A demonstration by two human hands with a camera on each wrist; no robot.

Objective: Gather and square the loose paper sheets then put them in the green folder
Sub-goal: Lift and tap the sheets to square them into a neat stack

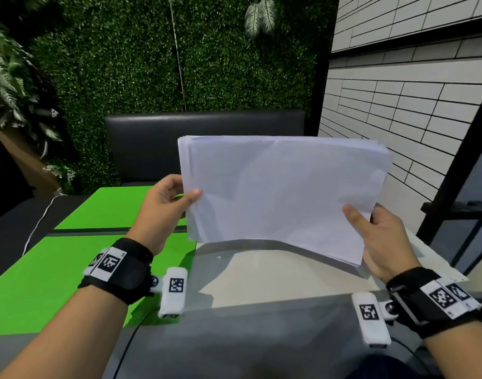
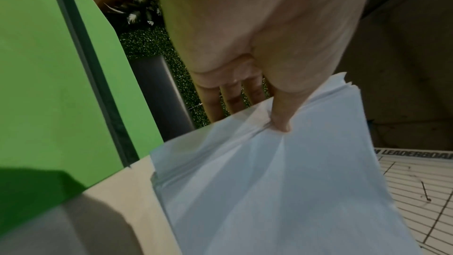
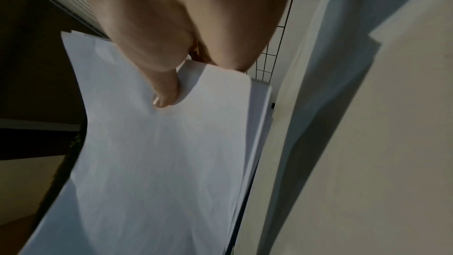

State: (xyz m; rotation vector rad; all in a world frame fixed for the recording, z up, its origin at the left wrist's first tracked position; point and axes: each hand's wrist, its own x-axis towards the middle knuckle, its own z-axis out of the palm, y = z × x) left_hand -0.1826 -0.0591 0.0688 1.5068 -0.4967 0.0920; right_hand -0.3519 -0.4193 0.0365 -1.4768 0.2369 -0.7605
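both hands are holding the stack of paper sheets [image 1: 283, 192] upright in the centre of the head view, lifted clear of the table [image 1: 261, 274]. the left hand [image 1: 163, 203] is pinching the stack's left edge, thumb in front and fingers behind, and the right hand [image 1: 382, 236] is gripping the lower right corner the same way. the green folder [image 1: 70, 269] is lying open at the lower left of the frame, just beside the stack. the sheets are looking uneven along the top and right edges, so they are probably not squared yet. the left thumb is creasing the paper, and a loose pinch could let sheets slide out and fan apart.
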